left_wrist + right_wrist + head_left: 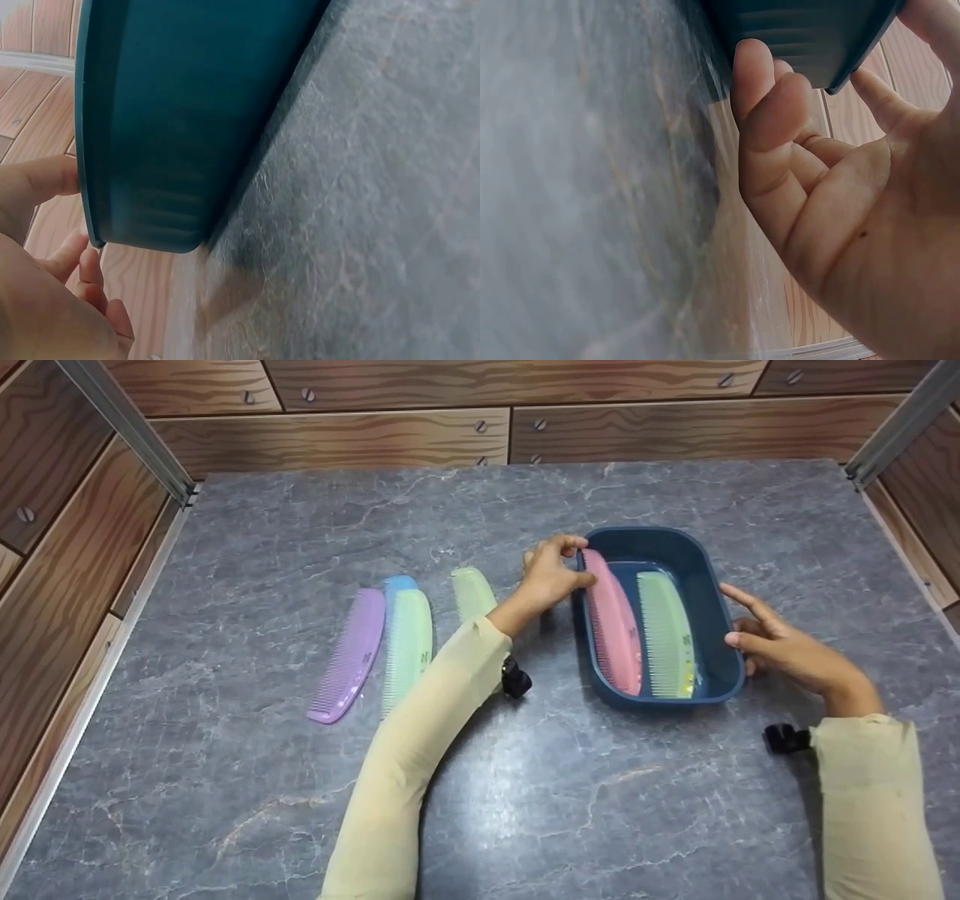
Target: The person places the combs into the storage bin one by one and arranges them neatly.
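With the blue tub (645, 544) nearer the worktop's (637, 810) right edge, my right hand (787, 649) gripping its side and my left hand (551, 574) pinching the pink comb (616, 626) inside, I should lower gently, clear of the green comb (666, 634).

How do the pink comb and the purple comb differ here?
The pink comb is in the blue tub; the purple comb lies on the table.
In the head view, the pink one's far end slants left, the purple one's right.
The left hand is at the pink comb; no hand touches the purple one.
Both have curved backs.
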`<state>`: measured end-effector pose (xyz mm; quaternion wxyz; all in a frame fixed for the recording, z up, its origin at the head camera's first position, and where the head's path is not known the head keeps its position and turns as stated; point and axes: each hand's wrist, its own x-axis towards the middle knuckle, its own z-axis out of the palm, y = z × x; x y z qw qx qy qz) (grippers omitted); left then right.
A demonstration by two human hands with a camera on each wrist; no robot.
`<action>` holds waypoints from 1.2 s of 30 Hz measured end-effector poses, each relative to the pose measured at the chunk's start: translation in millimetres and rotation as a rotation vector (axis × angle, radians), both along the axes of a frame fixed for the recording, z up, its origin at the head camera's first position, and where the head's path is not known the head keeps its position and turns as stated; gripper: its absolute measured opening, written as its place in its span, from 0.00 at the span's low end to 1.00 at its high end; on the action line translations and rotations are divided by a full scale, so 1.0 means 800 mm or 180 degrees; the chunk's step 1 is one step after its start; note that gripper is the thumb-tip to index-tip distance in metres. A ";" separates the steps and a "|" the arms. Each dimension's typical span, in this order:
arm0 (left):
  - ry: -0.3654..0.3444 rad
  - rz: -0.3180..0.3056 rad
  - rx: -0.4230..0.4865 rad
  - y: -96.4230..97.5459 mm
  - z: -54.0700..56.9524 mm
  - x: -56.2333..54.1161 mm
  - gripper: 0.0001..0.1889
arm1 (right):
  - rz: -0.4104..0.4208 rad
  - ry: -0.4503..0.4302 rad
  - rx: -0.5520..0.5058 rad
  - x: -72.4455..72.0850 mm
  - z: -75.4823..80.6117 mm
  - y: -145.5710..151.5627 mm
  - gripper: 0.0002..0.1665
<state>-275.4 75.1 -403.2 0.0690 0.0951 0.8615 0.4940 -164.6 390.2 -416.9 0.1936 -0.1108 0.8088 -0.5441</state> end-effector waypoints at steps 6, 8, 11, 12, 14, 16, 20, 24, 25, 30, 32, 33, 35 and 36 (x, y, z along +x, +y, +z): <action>0.0015 -0.0056 0.0037 -0.002 -0.001 0.002 0.26 | 0.0009 0.0010 -0.0049 0.001 -0.001 0.001 0.41; 0.0016 -0.0087 0.0113 -0.003 -0.001 0.001 0.26 | 0.0017 0.0017 -0.0048 0.000 -0.001 0.001 0.41; 0.0012 -0.0136 0.0212 -0.006 0.000 0.001 0.26 | 0.0030 0.0016 -0.0053 0.000 -0.001 0.001 0.41; 0.0012 -0.0142 0.0231 -0.007 0.001 0.000 0.26 | 0.0031 0.0010 -0.0060 0.000 -0.001 0.001 0.42; -0.0001 -0.0154 0.0262 -0.009 0.003 0.001 0.26 | 0.0025 0.0000 -0.0068 -0.001 -0.002 0.001 0.42; -0.0011 -0.0173 0.0289 -0.010 0.006 0.001 0.27 | 0.0013 -0.0006 -0.0055 -0.001 -0.002 0.001 0.42; -0.0007 -0.0211 0.0344 -0.014 0.013 0.000 0.27 | -0.0014 0.0003 0.0003 -0.001 -0.001 0.002 0.41; 0.0052 -0.0291 0.0444 -0.019 0.017 -0.001 0.27 | -0.0024 0.0001 0.0008 -0.001 -0.002 0.001 0.41; 0.0070 -0.0311 0.0467 -0.021 0.017 -0.002 0.27 | -0.0027 -0.0004 0.0003 -0.001 -0.002 0.001 0.41; -0.0007 -0.0348 0.0595 -0.032 0.020 -0.003 0.27 | -0.0018 -0.0022 -0.0035 -0.001 -0.003 0.001 0.41; -0.0057 -0.0322 0.0641 -0.035 0.021 -0.004 0.28 | -0.0014 -0.0017 -0.0061 -0.001 -0.003 0.001 0.41; -0.0086 -0.0313 0.0651 -0.036 0.022 -0.004 0.28 | -0.0009 -0.0015 -0.0077 -0.001 -0.003 0.001 0.41; -0.0102 -0.0313 0.0692 -0.038 0.023 -0.005 0.28 | 0.0006 -0.0015 -0.0107 -0.001 -0.002 0.001 0.41; -0.0096 -0.0315 0.0714 -0.040 0.023 -0.005 0.28 | 0.0019 -0.0016 -0.0119 -0.001 -0.002 0.001 0.42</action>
